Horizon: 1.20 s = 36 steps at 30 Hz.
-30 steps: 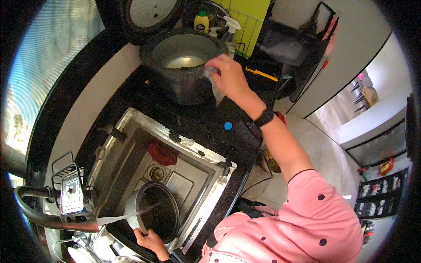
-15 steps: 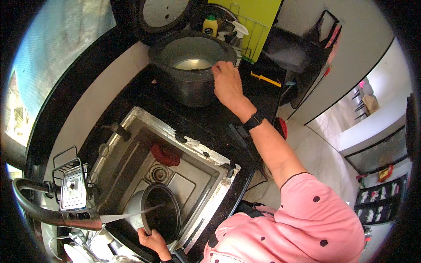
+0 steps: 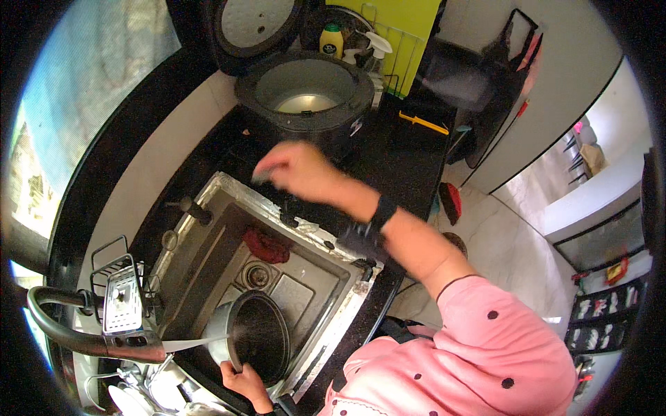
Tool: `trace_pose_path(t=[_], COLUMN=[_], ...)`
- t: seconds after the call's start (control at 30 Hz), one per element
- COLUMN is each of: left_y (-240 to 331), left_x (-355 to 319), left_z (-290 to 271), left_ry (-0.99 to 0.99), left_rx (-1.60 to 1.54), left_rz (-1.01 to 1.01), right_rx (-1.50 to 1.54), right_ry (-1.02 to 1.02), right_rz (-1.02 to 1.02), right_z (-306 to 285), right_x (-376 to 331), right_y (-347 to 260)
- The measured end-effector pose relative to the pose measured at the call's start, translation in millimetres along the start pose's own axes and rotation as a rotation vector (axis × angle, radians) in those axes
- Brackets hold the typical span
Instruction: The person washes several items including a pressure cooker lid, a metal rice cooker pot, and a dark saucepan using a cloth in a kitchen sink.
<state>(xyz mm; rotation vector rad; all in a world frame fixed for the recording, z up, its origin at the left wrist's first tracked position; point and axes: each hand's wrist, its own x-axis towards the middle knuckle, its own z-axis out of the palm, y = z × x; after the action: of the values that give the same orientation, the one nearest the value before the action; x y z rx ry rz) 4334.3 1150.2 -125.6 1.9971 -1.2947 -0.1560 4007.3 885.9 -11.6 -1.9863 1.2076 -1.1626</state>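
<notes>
In the sink, my left hand (image 3: 243, 385) is closed on the rim of a tilted cooking pot (image 3: 279, 333), silvery outside and dark inside. Water from the black faucet (image 3: 132, 347) runs into it. My right hand (image 3: 298, 170) is blurred over the black counter, between the sink and a large dark rice cooker (image 3: 305, 125). Its fingers are drawn together around a small greyish thing that I cannot make out. The cooker's lid (image 3: 257, 24) stands up, and a pale round bottom shows inside.
The steel sink (image 3: 312, 298) holds a dark red cloth (image 3: 267, 246) near the drain (image 3: 257, 276). A wire caddy (image 3: 121, 298) and stacked dishes (image 3: 159, 388) stand at the left. Behind the cooker are a yellow bottle (image 3: 331, 43) and a spray bottle (image 3: 378, 52). A yellow tool (image 3: 423, 123) lies on the counter.
My right hand has left the cooker's front rim and moved left and nearer, toward the sink's far edge. My left hand still holds the pot under the running water.
</notes>
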Motion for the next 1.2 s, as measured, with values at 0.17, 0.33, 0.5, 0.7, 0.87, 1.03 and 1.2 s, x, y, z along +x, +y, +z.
trace_pose_path(t=[0.17, 0.33, 0.5, 0.7, 0.87, 1.03, 1.2], left_y=[-8, -49, -62, -71, -80, -48, -43], left_x=[5, 6, 4, 2, -1, 5, 4], left_z=[-2, -20, -23, -22, -18, -8, -8], left_ry=[0.103, 0.146, 0.197, 0.155, 0.104, 0.103, 0.108], left_rx=[0.047, -0.077, -0.199, -0.08, -0.113, -0.145, -0.109], left_rz=[-0.017, -0.26, -0.287, -0.277, -0.301, -0.243, -0.223], right_rx=[0.232, 0.454, 0.413, 0.109, -0.163, -0.442, -0.43], right_ry=[-0.329, -0.478, -0.544, -0.608, -0.39, -0.304, 0.079], right_rz=[0.054, 0.11, 0.142, 0.024, -0.033, -0.057, -0.116], right_z=[116, 230, 250, 227, 133, 72, 18], right_x=[-54, -102, -119, -132, -93, -61, -10], right_y=[-17, -26, -34, 8, 9, 29, 12])
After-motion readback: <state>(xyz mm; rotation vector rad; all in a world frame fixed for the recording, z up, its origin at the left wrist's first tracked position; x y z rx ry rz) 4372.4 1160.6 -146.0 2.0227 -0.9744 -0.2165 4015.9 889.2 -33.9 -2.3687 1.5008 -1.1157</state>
